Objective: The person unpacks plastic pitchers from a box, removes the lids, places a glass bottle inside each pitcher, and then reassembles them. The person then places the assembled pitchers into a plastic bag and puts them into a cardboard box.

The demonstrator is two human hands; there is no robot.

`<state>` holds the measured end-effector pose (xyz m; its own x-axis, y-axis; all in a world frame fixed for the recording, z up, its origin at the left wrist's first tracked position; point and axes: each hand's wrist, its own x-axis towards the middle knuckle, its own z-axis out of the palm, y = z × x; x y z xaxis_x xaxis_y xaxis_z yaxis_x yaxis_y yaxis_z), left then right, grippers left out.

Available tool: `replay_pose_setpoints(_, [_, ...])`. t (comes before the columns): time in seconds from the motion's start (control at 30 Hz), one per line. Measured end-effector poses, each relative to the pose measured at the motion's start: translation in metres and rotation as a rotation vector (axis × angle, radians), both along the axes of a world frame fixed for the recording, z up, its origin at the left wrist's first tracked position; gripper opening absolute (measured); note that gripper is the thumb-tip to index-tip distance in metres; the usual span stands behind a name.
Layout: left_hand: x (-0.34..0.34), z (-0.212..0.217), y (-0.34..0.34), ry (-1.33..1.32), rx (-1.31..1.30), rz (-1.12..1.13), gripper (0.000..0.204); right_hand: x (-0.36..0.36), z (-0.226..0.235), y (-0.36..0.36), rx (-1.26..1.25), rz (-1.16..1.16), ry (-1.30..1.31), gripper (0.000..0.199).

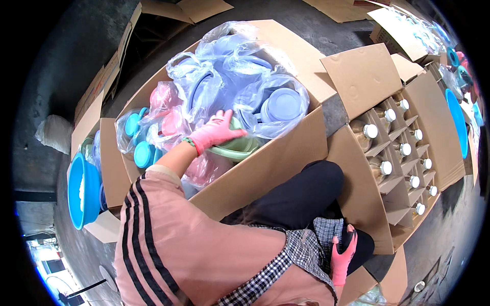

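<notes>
My left hand (217,133), in a pink glove, reaches into a large cardboard box (265,168). Its fingers and thumb are spread over green plastic basins (237,148), seemingly touching them; the palm's underside is hidden. Behind the fingers lie blue-violet plastic tubs (219,94) in clear bags. Pink plastic pieces (161,97) and turquoise lidded containers (144,154), also bagged, fill the box's left part. Low at the right, my right hand (343,257), also pink-gloved, rests by my leg and checked apron, with fingers apart and nothing visible in them.
At the right, a divided carton (357,178) holds several clear jars with white caps (386,167). A blue basin (84,191) stands at the left beside another open box. More cartons and blue plastic goods (456,122) sit at the far right. A white sack (54,133) lies on the floor.
</notes>
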<state>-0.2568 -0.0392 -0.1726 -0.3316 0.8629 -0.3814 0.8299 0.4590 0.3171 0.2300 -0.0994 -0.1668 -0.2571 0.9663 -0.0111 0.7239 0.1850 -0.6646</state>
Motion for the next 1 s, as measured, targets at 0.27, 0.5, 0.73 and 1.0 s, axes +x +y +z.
replay_pose_setpoints(0.27, [0.006, -0.017, -0.005, 0.139, 0.131, -0.063, 0.100, -0.010, 0.006, 0.003, 0.018, 0.063, -0.039, 0.049])
replay_pose_setpoints(0.5, [-0.004, 0.010, 0.002, -0.092, -0.028, -0.279, 0.091, -0.002, 0.014, 0.007, 0.028, 0.084, -0.161, 0.049])
replay_pose_setpoints(0.73, [-0.004, 0.022, 0.050, -0.274, -0.164, 0.083, 0.085, 0.002, 0.042, 0.037, 0.063, -0.017, -0.223, 0.045])
replay_pose_setpoints(1.0, [0.012, 0.052, 0.095, -1.027, 0.358, -0.134, 0.059, 0.025, 0.060, 0.061, 0.123, -0.086, -0.349, 0.045])
